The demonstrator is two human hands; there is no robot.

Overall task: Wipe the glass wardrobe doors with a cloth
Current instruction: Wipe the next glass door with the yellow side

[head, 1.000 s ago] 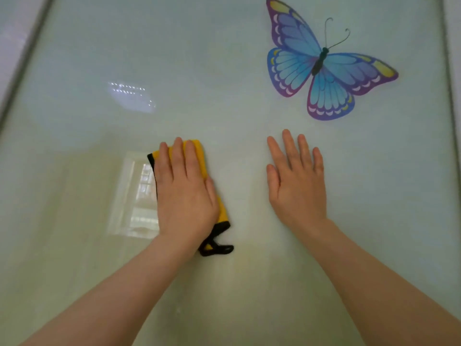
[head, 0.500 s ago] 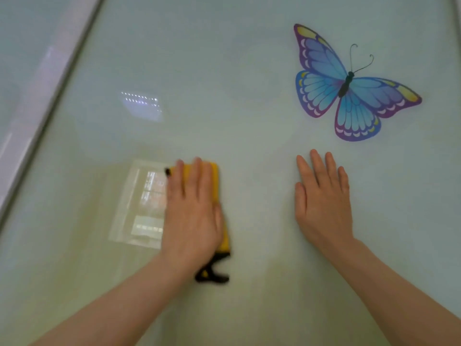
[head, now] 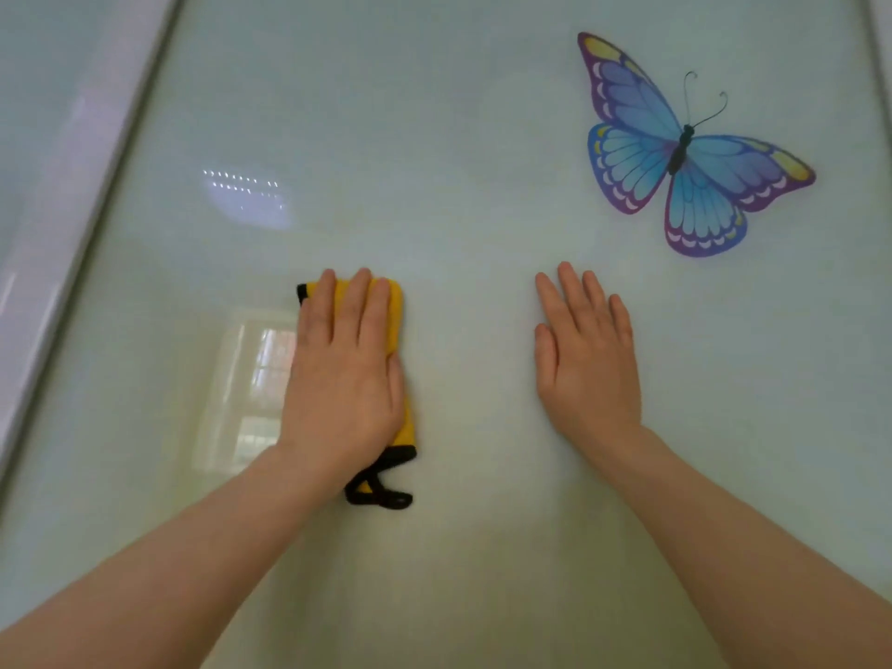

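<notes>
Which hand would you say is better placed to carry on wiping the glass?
The left hand: it lies flat on the yellow cloth, pressing it to the glass door. The right hand rests bare on the glass, beside it.

I could read no text, label, brand or number anywhere; the glass door (head: 458,113) bore only a wordless butterfly sticker (head: 675,147).

Glossy glass, soft cloth.
Smooth, pale frosted-looking glass door (head: 458,137) throwing back window glare; fuzzy yellow cloth (head: 398,321) with black stitched trim; flat printed butterfly sticker (head: 695,185); pale satin frame strip (head: 72,185).
</notes>
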